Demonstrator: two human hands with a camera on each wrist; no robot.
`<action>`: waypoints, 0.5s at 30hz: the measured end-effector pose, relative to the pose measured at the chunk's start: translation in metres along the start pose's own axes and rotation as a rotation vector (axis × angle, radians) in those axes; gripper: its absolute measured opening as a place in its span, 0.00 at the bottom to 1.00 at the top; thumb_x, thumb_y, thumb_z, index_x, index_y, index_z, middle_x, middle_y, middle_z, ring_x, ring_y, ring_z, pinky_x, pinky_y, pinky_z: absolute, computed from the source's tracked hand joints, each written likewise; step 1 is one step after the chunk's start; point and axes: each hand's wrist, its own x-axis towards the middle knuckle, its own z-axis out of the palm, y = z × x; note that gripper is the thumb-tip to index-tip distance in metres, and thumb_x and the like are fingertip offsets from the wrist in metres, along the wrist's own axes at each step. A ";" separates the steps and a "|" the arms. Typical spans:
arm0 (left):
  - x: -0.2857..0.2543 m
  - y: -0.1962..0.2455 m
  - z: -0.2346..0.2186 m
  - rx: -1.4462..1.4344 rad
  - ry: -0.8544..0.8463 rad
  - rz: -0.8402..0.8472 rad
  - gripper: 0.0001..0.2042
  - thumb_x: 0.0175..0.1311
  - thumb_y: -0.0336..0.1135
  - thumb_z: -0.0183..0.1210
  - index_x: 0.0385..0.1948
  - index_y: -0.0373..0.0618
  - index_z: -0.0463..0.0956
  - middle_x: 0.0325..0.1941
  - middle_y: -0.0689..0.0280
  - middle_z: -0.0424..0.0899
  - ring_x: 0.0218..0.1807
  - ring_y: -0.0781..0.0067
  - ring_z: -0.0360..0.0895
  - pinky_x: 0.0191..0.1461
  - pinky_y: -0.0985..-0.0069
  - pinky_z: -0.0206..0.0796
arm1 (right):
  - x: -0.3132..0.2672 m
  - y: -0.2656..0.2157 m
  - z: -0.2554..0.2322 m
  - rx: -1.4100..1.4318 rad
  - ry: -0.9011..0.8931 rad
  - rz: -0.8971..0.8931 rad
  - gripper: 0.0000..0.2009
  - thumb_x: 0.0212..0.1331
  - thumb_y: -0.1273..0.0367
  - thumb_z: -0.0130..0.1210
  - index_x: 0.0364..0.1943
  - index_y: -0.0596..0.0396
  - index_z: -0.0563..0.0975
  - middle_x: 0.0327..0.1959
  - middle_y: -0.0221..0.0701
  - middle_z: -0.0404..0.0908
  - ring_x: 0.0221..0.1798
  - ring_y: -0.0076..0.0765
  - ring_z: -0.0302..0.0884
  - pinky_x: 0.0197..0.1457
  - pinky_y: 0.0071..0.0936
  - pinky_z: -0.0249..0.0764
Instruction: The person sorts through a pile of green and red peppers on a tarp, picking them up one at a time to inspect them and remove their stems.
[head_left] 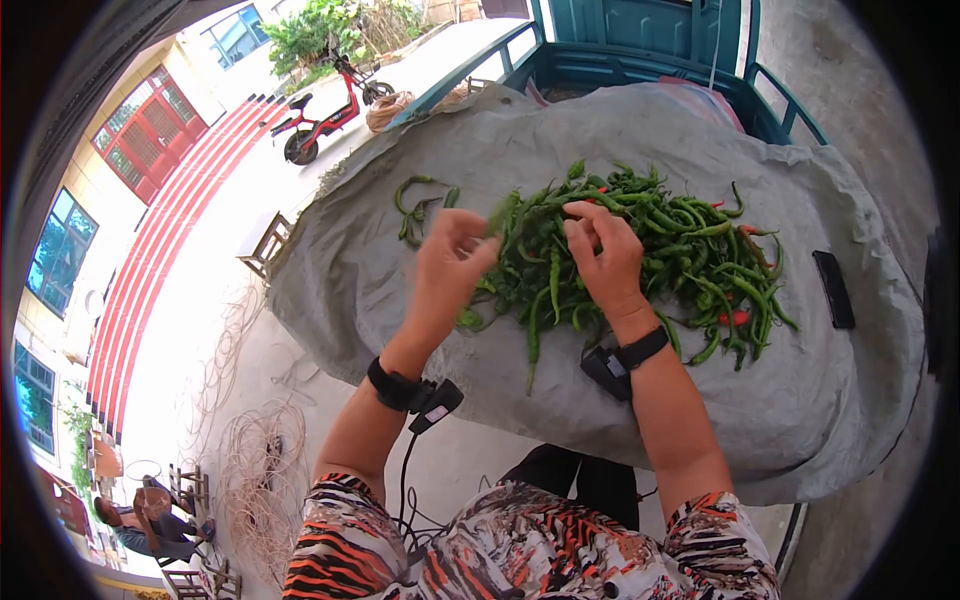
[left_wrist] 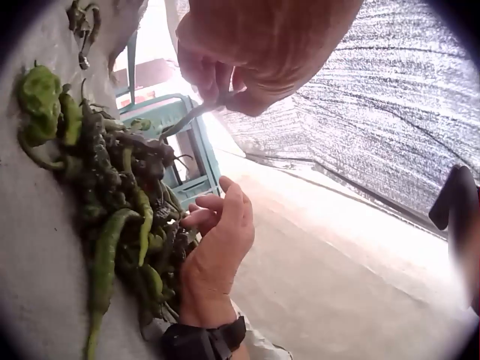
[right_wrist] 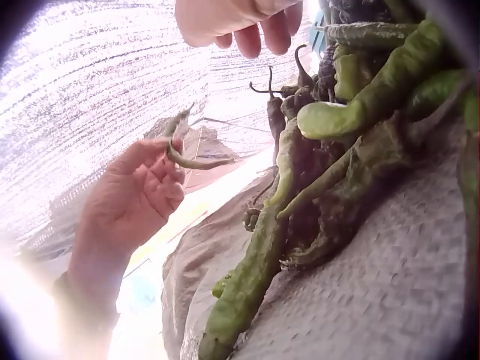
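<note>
A heap of green chili peppers, with a few red ones among them, lies on a grey cloth. My left hand, slightly blurred in the head view, is raised at the heap's left side. Between its thumb and fingers it pinches a thin, curved green chili pepper, held up off the heap. Over the middle of the heap is my right hand, its fingers loosely bent. In the right wrist view the fingers of that hand hang relaxed above the peppers, holding nothing visible.
A small separate group of peppers lies left of the heap. A black phone rests on the cloth at right. Behind stands a teal cargo bed. A red scooter, a stool and a seated person are at left.
</note>
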 end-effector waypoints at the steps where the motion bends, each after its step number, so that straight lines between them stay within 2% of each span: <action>1: 0.000 0.005 0.005 0.026 -0.087 0.039 0.10 0.58 0.28 0.62 0.40 0.42 0.73 0.30 0.73 0.76 0.27 0.86 0.68 0.28 0.83 0.62 | 0.000 -0.001 0.000 0.023 -0.017 -0.006 0.12 0.56 0.68 0.62 0.44 0.50 0.80 0.22 0.27 0.78 0.24 0.32 0.74 0.34 0.29 0.71; 4: -0.007 0.028 0.018 0.179 -0.246 0.016 0.10 0.57 0.28 0.62 0.40 0.43 0.74 0.26 0.71 0.76 0.25 0.86 0.69 0.28 0.81 0.62 | -0.001 -0.001 -0.001 0.162 -0.077 0.074 0.16 0.55 0.66 0.64 0.48 0.50 0.79 0.22 0.28 0.78 0.23 0.31 0.73 0.33 0.28 0.71; 7: -0.005 0.026 0.025 0.220 -0.224 0.037 0.11 0.55 0.28 0.63 0.39 0.43 0.75 0.25 0.70 0.76 0.25 0.84 0.70 0.29 0.79 0.63 | -0.003 -0.006 0.004 0.262 -0.036 0.229 0.15 0.57 0.68 0.62 0.50 0.50 0.78 0.22 0.29 0.78 0.24 0.31 0.75 0.32 0.28 0.72; 10: -0.002 0.021 0.028 0.185 -0.159 0.073 0.11 0.55 0.28 0.62 0.39 0.41 0.75 0.26 0.70 0.76 0.27 0.83 0.71 0.31 0.80 0.64 | -0.003 0.001 0.006 0.261 -0.021 0.226 0.12 0.58 0.71 0.60 0.47 0.50 0.79 0.23 0.29 0.78 0.24 0.31 0.75 0.31 0.27 0.72; 11: 0.000 0.018 0.030 0.166 -0.128 0.088 0.10 0.54 0.28 0.62 0.38 0.40 0.75 0.26 0.70 0.76 0.28 0.83 0.71 0.32 0.80 0.64 | -0.002 0.003 0.007 0.235 -0.023 0.157 0.11 0.59 0.71 0.59 0.46 0.50 0.79 0.25 0.29 0.79 0.24 0.32 0.76 0.31 0.27 0.72; 13: 0.004 0.022 0.029 0.186 -0.126 0.036 0.10 0.55 0.28 0.62 0.39 0.40 0.76 0.27 0.70 0.76 0.30 0.82 0.71 0.34 0.80 0.65 | -0.002 0.005 0.009 0.185 -0.027 0.023 0.09 0.59 0.73 0.57 0.43 0.51 0.79 0.27 0.29 0.80 0.24 0.32 0.76 0.31 0.27 0.73; 15: 0.014 0.020 0.028 0.186 -0.105 -0.007 0.11 0.56 0.27 0.61 0.40 0.39 0.76 0.30 0.69 0.77 0.33 0.82 0.73 0.35 0.80 0.66 | -0.001 0.003 0.006 0.131 0.022 0.036 0.07 0.59 0.73 0.57 0.41 0.51 0.79 0.30 0.30 0.81 0.25 0.34 0.77 0.31 0.27 0.73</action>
